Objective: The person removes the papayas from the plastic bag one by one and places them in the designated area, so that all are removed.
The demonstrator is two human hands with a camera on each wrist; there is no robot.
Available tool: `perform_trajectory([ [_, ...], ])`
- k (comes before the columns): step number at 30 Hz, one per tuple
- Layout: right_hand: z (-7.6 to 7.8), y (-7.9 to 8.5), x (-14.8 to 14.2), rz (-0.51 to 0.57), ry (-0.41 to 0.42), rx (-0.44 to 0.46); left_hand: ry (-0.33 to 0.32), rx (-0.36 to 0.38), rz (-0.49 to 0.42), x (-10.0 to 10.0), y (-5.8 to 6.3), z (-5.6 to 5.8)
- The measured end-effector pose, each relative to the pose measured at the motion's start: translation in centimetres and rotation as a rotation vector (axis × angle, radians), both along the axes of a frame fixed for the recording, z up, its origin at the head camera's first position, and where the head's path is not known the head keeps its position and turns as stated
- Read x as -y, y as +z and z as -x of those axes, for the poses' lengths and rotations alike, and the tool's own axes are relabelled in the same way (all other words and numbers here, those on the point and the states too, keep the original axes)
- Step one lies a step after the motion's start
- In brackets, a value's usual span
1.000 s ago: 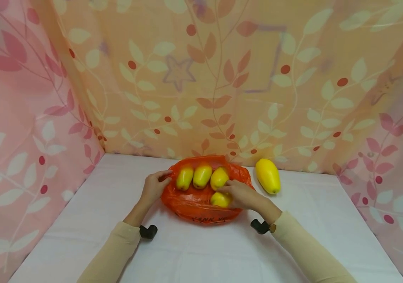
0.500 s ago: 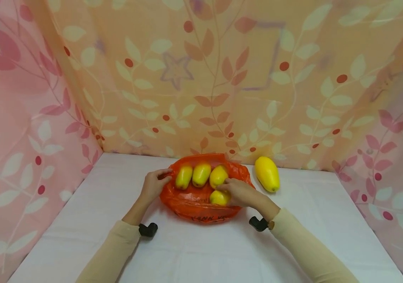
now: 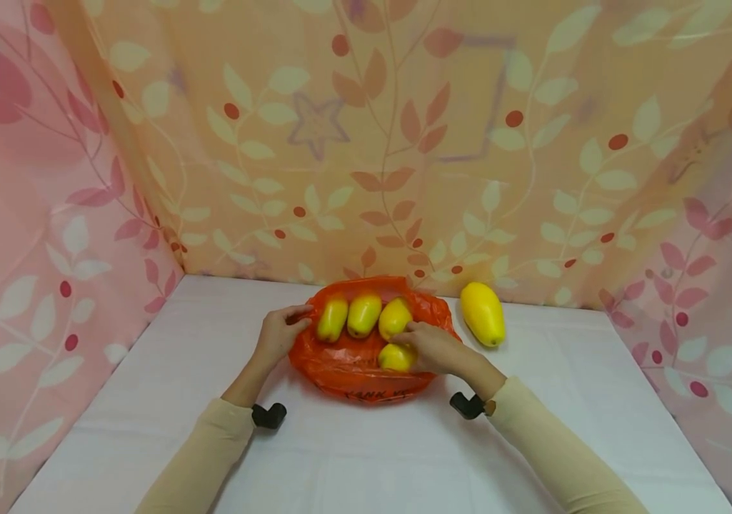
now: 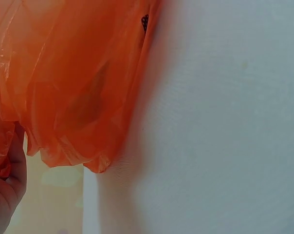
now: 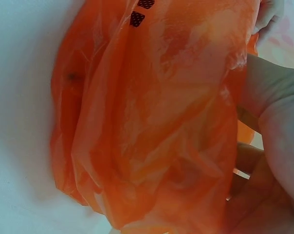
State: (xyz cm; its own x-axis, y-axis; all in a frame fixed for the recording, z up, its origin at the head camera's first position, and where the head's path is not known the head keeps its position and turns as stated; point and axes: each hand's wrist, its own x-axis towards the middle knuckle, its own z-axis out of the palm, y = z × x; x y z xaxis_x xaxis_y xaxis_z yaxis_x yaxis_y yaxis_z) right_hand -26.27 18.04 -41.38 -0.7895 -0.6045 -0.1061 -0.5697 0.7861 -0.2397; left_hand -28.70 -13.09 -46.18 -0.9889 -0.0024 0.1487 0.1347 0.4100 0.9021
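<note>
A red-orange plastic bag [image 3: 340, 364] lies on the table with its mouth gaping, several yellow-green mango-like fruits [image 3: 363, 314] inside it. At its left rim my left hand [image 3: 277, 335] pinches the plastic; the left wrist view shows the bag [image 4: 74, 83] between thumb and fingers. My right hand [image 3: 439, 350] reaches in over the right rim and holds the front fruit [image 3: 394, 358], its fingers curved over the top. In the right wrist view the bag wall hides that hand's fingertips [image 5: 283, 126]. One larger yellow fruit [image 3: 483, 314] lies outside, right of the bag.
A white cloth [image 3: 353, 464] covers the table. Floral curtains [image 3: 366, 143] rise at the back and both sides, close behind the bag. Black wrist mounts [image 3: 269, 416] stick out inward from both sleeves.
The head view has shifted slightly. Both hands, the bag and the fruits keep nearly the same places relative to one another.
</note>
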Motion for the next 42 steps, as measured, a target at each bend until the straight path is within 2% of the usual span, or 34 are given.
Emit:
perform_trajectory([
  [8, 0.15, -0.27, -0.08, 0.005, -0.004, 0.003, 0.004, 0.021, -0.011, -0.07, -0.21, 0.00],
  [15, 0.20, -0.29, -0.05, 0.016, 0.022, -0.020, -0.005, -0.002, -0.014, -0.09, 0.03, 0.12],
  [30, 0.28, -0.31, 0.04, 0.024, 0.015, -0.009, -0.006, 0.017, -0.010, -0.18, 0.09, 0.02],
  [36, 0.30, -0.04, 0.28, 0.032, -0.024, 0.018, -0.007, 0.012, -0.009, -0.27, 0.43, 0.00],
  [42, 0.05, -0.18, 0.34, 0.029, -0.043, 0.031, 0.001, 0.017, -0.010, -0.27, 0.17, -0.02],
])
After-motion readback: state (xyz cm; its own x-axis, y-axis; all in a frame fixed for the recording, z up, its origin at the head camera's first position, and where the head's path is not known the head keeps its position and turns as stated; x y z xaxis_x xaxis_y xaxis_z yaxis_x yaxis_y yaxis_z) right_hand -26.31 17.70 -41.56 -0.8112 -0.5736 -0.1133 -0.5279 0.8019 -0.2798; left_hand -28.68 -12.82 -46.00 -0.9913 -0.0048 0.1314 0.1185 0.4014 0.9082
